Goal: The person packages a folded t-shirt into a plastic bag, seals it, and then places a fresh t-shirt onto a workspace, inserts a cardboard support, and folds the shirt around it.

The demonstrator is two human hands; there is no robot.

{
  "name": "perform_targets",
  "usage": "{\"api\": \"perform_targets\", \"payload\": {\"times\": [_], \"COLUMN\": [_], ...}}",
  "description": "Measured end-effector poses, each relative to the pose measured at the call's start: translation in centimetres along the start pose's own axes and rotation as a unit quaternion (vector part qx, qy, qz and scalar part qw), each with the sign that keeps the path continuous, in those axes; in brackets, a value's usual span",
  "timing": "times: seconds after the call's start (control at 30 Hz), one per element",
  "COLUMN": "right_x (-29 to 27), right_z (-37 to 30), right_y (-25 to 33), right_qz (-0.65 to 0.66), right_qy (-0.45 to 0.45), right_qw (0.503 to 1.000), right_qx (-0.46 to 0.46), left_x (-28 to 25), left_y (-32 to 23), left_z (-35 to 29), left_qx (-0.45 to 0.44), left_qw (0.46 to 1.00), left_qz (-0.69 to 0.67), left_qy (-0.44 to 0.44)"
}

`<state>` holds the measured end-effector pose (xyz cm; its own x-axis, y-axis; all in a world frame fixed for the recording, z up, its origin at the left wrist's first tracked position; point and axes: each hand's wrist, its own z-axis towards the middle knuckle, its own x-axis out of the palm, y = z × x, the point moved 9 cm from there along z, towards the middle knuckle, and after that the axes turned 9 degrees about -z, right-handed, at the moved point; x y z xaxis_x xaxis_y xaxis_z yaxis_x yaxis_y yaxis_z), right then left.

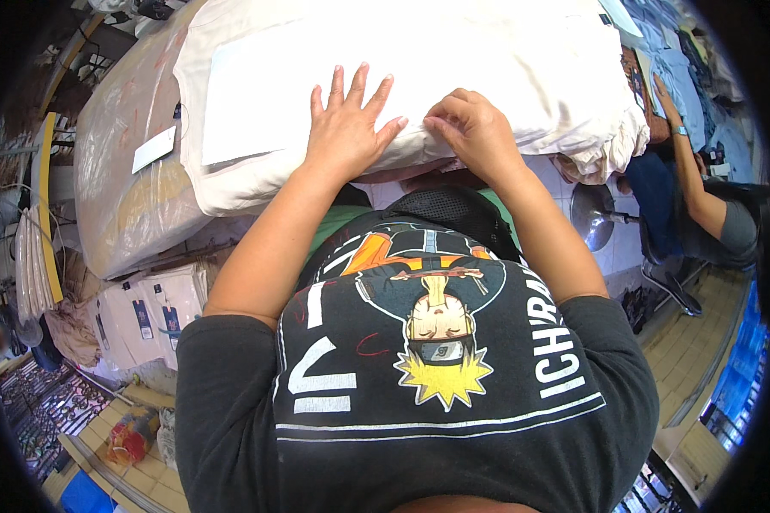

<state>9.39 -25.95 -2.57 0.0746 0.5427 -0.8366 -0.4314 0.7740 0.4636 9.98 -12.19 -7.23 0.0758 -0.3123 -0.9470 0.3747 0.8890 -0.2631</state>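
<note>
A cream garment (231, 190) lies spread in front of me, its middle washed out by bright light. On its left part rests a flat white sheet (246, 103), like paper or card. My left hand (346, 128) presses flat on them with its fingers spread. To the right, my right hand (473, 128) has its thumb and forefinger pinched together at the garment's near edge; the cloth between them is mostly hidden by the fingers. The garment's right end (603, 150) hangs in bunched folds.
Left of the garment stands a large clear-plastic-wrapped bundle (128, 188) with a white tag (154, 150). Below it are folded beige garments (145, 312) with dark tags. At right, a co-worker's hand (666, 103) touches blue clothes (678, 81), near a round metal stool (592, 215).
</note>
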Motion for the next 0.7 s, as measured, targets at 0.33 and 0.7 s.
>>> {"api": "perform_targets", "payload": {"times": [0.33,0.7], "right_x": [-1.6,-0.2], "right_z": [-0.8,2.1], "right_y": [-3.9,-0.9], "right_qz": [-0.052,-0.132], "right_qy": [-0.041,-0.053], "right_qw": [0.983,0.989], "right_qx": [0.171,0.032], "left_x": [0.1,0.9], "left_y": [0.0,-0.1], "left_z": [0.0,2.9], "left_qx": [-0.003,0.0], "left_qw": [1.0,1.0], "left_qz": [-0.002,-0.017], "left_qy": [0.002,0.008]}}
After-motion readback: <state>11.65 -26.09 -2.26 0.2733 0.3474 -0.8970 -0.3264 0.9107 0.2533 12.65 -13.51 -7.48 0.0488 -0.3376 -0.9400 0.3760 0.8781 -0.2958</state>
